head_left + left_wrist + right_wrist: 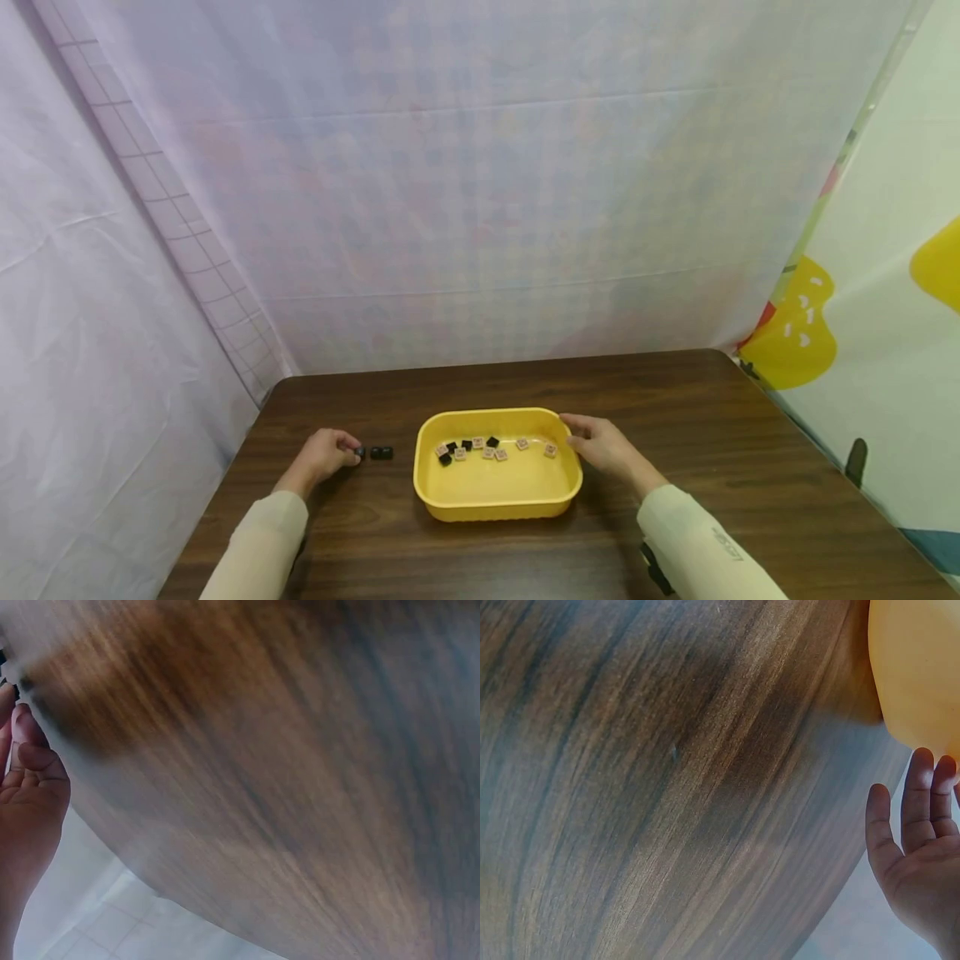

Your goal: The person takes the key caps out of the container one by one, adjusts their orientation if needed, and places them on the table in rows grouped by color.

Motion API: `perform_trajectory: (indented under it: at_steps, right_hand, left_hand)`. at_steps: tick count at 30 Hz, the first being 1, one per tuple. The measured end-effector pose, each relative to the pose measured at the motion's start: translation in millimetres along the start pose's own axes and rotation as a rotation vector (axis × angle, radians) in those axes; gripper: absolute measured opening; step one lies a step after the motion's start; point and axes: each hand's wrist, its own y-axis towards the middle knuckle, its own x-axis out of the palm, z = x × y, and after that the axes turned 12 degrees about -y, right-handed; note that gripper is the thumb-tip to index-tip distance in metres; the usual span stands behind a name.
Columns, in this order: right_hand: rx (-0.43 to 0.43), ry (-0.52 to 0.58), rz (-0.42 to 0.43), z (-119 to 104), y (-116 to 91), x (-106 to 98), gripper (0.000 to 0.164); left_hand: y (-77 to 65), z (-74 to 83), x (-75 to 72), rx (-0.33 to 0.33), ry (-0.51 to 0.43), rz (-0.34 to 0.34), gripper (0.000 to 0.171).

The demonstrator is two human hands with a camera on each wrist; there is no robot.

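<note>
In the lower left of the head view, the left hand (324, 455) pinches a black piece (361, 452) beside two black blocks (382, 452) on the surface (675, 408); the right hand (606, 448), fingers loosely extended, touches the yellow tray (502, 487) of small tiles (501, 455), lower centre.

no readable text; lettering (727, 544) on right sleeve (693, 542) illegible

- Yellow, round-cornered tray (497, 509), upright at lower center of frame.
- Pale, marked tiles (502, 455) and black pieces (492, 442) scattered across its upper half.
- At left, two black blocks (387, 452) side by side; a dark block (361, 452) pinched beside them.
</note>
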Motion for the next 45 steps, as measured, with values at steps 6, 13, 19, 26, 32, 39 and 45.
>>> perform_trajectory:
  at_steps: [6, 13, 19, 26, 32, 39, 45]
  right_hand:
    - [-0.003, 0.006, 0.004, -1.5, -0.7, -0.4, 0.044]
    - [0.005, -0.006, -0.002, -2.5, -1.1, -0.6, 0.044]
    - [0.007, -0.003, 0.002, -2.9, -1.5, -0.2, 0.044]
    - [-0.014, -0.006, 0.007, -2.3, -1.2, -0.5, 0.043]
    - [-0.019, -0.003, 0.007, -1.3, -2.1, -0.2, 0.043]
    - [-0.027, 0.003, 0.003, -1.3, -1.9, -0.3, 0.043]
    - [-0.025, 0.005, 0.004, -1.3, -2.0, -0.4, 0.043]
  left_hand:
    - [0.9, -1.9, 2.4, 0.014, -0.002, -0.004, 0.017]
    - [2.4, 2.9, 4.3, 0.009, -0.002, -0.024, 0.019]
    - [1.5, 2.1, 5.1, 0.027, 0.003, -0.018, 0.019]
    - [0.0, 1.0, 3.1, 0.049, -0.029, -0.038, 0.024]
    - [-1.6, -2.1, -1.6, 0.118, -0.075, -0.073, 0.032]
    - [-2.1, 4.6, -3.5, 0.063, -0.023, 0.003, 0.040]
    - [0.8, 14.0, -5.7, 0.048, -0.004, 0.052, 0.034]
